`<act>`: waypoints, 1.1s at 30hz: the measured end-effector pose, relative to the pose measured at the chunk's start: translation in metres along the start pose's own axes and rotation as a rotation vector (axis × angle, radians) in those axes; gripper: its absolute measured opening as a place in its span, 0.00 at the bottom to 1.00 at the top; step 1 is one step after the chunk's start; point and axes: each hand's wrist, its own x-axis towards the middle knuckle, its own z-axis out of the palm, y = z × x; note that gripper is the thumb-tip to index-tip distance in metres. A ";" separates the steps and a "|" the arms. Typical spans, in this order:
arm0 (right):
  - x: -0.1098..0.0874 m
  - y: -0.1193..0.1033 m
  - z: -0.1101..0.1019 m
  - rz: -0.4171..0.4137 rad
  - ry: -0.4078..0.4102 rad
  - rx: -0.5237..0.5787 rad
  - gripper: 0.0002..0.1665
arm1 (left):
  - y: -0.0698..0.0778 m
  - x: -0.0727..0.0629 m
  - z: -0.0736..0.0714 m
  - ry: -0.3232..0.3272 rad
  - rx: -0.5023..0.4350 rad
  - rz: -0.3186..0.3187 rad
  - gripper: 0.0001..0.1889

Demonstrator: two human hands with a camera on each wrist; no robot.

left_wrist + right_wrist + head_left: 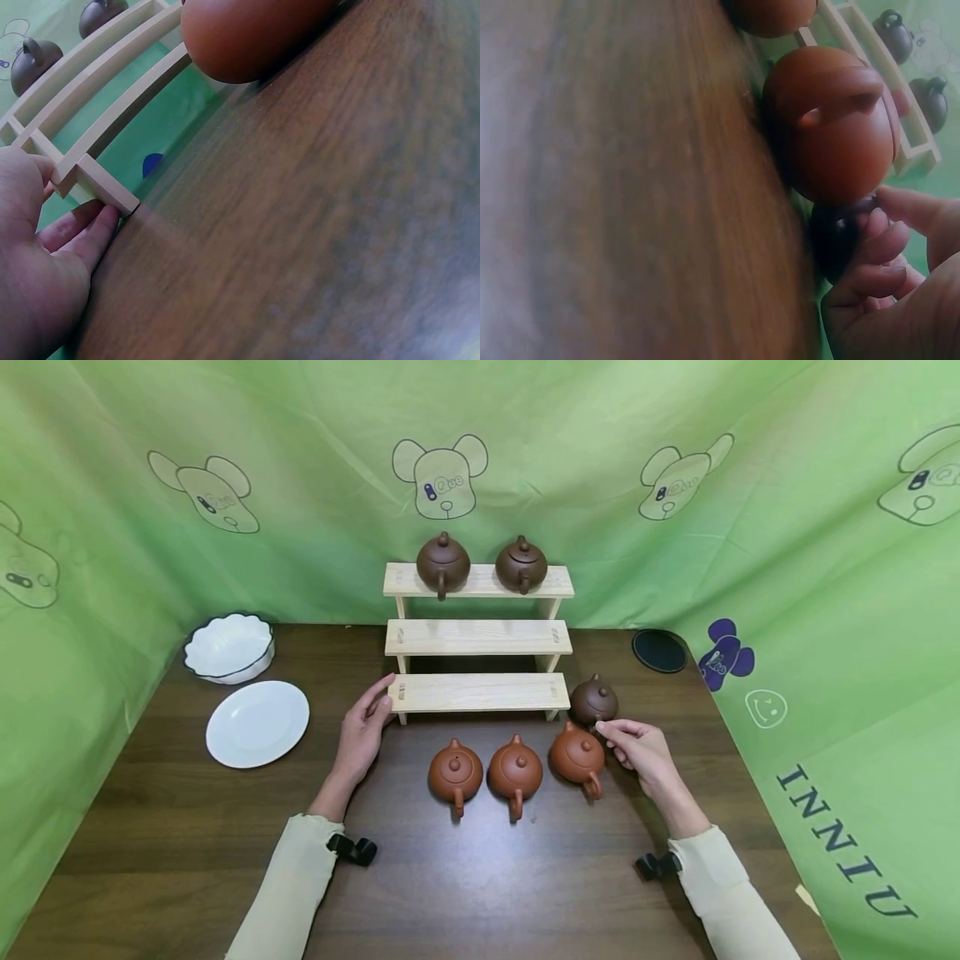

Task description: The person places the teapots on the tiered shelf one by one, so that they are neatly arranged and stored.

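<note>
At the left end of the lowest step of a pale wooden three-step rack (480, 692), my left hand (363, 737) touches the wood with fairly straight fingers (82, 240). My right hand (639, 752) pinches the handle of a dark brown teapot (594, 700) beside the rack's right end; the right wrist view shows this teapot (832, 244) partly behind the fingers. Just left of that hand is a reddish-brown teapot (577, 755), its handle toward the front. Two more reddish-brown teapots, one in the middle (515, 772) and one on the left (455, 772), stand in front of the rack.
Two dark brown teapots, left (443, 565) and right (521, 566), sit on the top step. A white scalloped bowl (230, 649) and white plate (258, 724) are at the left. A black round coaster (660, 651) lies back right. Green curtain (315, 485) surrounds the table.
</note>
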 end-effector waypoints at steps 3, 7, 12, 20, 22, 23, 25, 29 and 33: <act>0.000 0.000 -0.001 -0.001 0.004 0.001 0.16 | 0.007 -0.003 0.002 -0.001 0.010 -0.002 0.23; -0.001 -0.001 -0.004 -0.005 0.019 -0.002 0.17 | 0.008 -0.004 0.002 -0.003 0.008 0.001 0.23; -0.002 -0.001 -0.011 -0.006 0.027 -0.012 0.17 | 0.007 -0.004 0.002 0.000 0.006 0.011 0.23; -0.001 -0.001 -0.020 0.002 -0.047 -0.024 0.14 | 0.005 -0.004 0.002 0.021 -0.003 0.036 0.22; 0.000 -0.001 -0.021 0.013 -0.099 -0.020 0.14 | 0.006 -0.004 0.002 0.020 -0.005 0.030 0.22; 0.000 -0.001 -0.021 0.019 -0.125 -0.014 0.15 | 0.007 -0.004 0.002 0.011 0.003 0.026 0.23; 0.001 0.000 -0.021 0.027 -0.169 -0.009 0.16 | 0.008 -0.004 0.002 0.003 0.008 0.016 0.23; 0.005 0.001 -0.021 0.029 -0.219 0.007 0.20 | 0.009 -0.005 0.002 -0.004 0.007 0.019 0.23; 0.009 0.002 -0.020 0.030 -0.248 0.038 0.21 | 0.004 -0.003 0.001 -0.007 -0.018 0.061 0.23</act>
